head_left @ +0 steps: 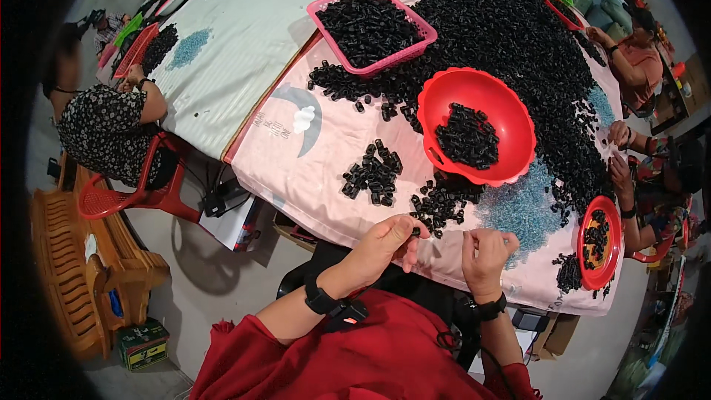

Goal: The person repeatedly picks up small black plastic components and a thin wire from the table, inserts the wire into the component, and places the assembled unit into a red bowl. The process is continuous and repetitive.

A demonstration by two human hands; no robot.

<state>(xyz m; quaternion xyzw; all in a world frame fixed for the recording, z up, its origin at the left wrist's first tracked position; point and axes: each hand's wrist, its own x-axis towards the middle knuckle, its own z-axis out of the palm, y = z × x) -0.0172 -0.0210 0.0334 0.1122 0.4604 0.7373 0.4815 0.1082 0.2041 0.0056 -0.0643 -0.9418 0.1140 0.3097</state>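
Observation:
My left hand (379,248) pinches a small black cylindrical part (416,232) between thumb and forefinger, just over the table's near edge. To its right, my right hand (486,258) is closed with its fingertips together; whatever it may hold is too small to make out. A small heap of black parts (443,204) lies just beyond my hands, and another pile (374,174) sits farther left. Past my right hand spreads a patch of tiny clear bluish pieces (522,211). A red scalloped bowl (511,115) holds more black parts and stands behind these heaps.
A pink basket (348,67) full of black parts stands beyond the bowl, beside a large black mound (503,26). Near the right edge lies a red tray (616,248). Other people sit along both sides, one on a red chair (141,196). A wooden bench (70,267) stands at left.

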